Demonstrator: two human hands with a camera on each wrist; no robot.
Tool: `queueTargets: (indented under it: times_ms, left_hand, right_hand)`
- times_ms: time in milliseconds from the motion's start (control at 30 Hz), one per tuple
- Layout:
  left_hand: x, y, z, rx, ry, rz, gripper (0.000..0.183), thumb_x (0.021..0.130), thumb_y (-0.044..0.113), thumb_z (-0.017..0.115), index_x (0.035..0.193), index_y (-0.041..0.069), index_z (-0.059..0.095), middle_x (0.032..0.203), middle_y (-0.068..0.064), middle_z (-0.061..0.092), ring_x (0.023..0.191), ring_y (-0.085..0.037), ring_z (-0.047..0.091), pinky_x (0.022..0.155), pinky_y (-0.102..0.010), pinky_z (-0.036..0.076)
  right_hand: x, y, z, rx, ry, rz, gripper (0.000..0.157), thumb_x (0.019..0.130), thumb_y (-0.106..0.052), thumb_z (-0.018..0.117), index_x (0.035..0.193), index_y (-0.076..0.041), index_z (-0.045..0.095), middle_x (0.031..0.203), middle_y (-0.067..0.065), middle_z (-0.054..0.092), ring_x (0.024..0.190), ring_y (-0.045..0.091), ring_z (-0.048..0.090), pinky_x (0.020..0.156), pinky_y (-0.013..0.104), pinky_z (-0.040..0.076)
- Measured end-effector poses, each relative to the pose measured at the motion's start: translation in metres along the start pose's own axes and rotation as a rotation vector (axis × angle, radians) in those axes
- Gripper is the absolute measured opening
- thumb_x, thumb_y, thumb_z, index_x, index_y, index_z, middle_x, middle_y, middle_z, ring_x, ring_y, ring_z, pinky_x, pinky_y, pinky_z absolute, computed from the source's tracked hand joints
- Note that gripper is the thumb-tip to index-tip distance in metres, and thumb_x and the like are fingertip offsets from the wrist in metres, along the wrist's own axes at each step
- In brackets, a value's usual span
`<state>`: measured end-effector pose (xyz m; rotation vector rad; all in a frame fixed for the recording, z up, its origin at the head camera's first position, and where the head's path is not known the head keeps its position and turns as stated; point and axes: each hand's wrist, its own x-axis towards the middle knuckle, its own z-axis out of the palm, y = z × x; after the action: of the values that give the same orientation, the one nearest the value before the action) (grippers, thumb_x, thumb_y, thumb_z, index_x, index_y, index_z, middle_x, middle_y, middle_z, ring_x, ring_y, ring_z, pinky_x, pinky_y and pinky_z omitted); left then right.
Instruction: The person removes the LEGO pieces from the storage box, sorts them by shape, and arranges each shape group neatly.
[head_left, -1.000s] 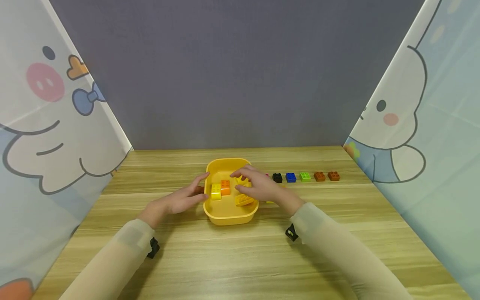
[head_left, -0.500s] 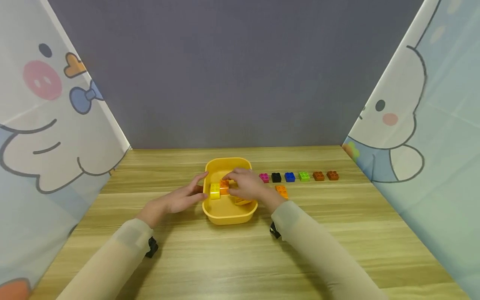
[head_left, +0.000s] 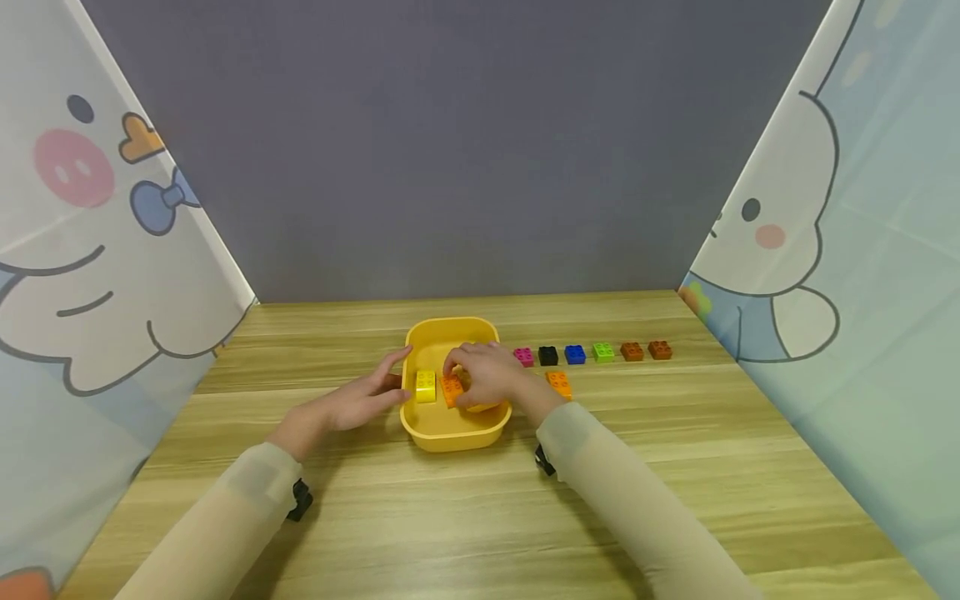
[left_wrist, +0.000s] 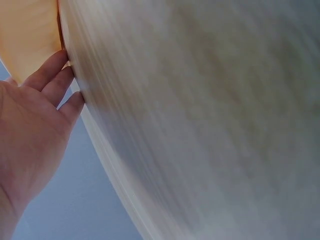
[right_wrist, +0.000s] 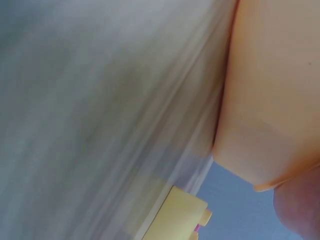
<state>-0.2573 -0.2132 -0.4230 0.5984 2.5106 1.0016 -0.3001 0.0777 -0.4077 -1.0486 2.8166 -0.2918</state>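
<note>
A yellow plastic tub [head_left: 450,444] stands on the table. My left hand [head_left: 356,403] rests at its left side, fingers extended; the left wrist view shows fingertips against the tub's outer wall [left_wrist: 30,35]. Inside the tub, my right hand [head_left: 489,377] pinches an orange toy brick [head_left: 452,389], which sits slightly turned. Beside it lies a yellow brick [head_left: 425,386]. A yellow-orange piece [head_left: 482,407] is mostly hidden under the right hand. In the right wrist view the tub's wall [right_wrist: 275,90] covers the fingers.
Right of the tub runs a row of small bricks: pink [head_left: 523,357], black [head_left: 548,356], blue [head_left: 575,354], lime green [head_left: 603,352] and two brown ones [head_left: 632,351]. Nearer me lies another orange brick [head_left: 558,384], partly behind the right wrist. A grey panel [head_left: 465,150] stands behind the table.
My right hand has moved left and down inside the tub and taken hold of the orange brick, which has shifted away from the yellow one. The left hand stays at the tub's side.
</note>
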Motion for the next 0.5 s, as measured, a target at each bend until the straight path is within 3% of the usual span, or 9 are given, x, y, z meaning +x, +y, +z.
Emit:
queueTargets:
  times_ms: [133,233,500]
  left_hand:
    - [0.0003,-0.0006,-0.0001,0.002,-0.002,0.002,0.084,0.115,0.048,0.051,0.177,0.030,-0.003,0.169,-0.025,0.049,0.154,-0.046,0.051,0.127,-0.069,0.037]
    - [0.0001,-0.0004,-0.0002,0.003,-0.004,0.000,0.085,0.115,0.049,0.051,0.177,0.030,-0.003,0.169,-0.025,0.048,0.154,-0.046,0.050,0.127,-0.069,0.036]
    - [0.0000,0.0004,-0.0005,0.009,-0.004,-0.009,0.084,0.115,0.050,0.051,0.177,0.032,-0.004,0.169,-0.024,0.048,0.153,-0.046,0.051,0.127,-0.070,0.037]
  right_hand:
    - [0.0006,-0.0006,-0.0004,-0.041,-0.040,-0.009,0.061,0.096,-0.047,0.076,0.153,-0.031,0.062,0.157,-0.003,0.065,0.148,0.026,0.056,0.130,0.053,0.034]
    - [0.0017,-0.0004,0.0005,-0.082,-0.068,-0.017,0.062,0.097,-0.048,0.072,0.157,-0.032,0.061,0.160,-0.004,0.063,0.153,0.029,0.052,0.132,0.055,0.030]
    - [0.0019,-0.0007,0.0012,-0.112,-0.058,-0.018,0.065,0.098,-0.055,0.074,0.157,-0.031,0.062,0.154,-0.003,0.064,0.146,0.026,0.055,0.131,0.054,0.034]
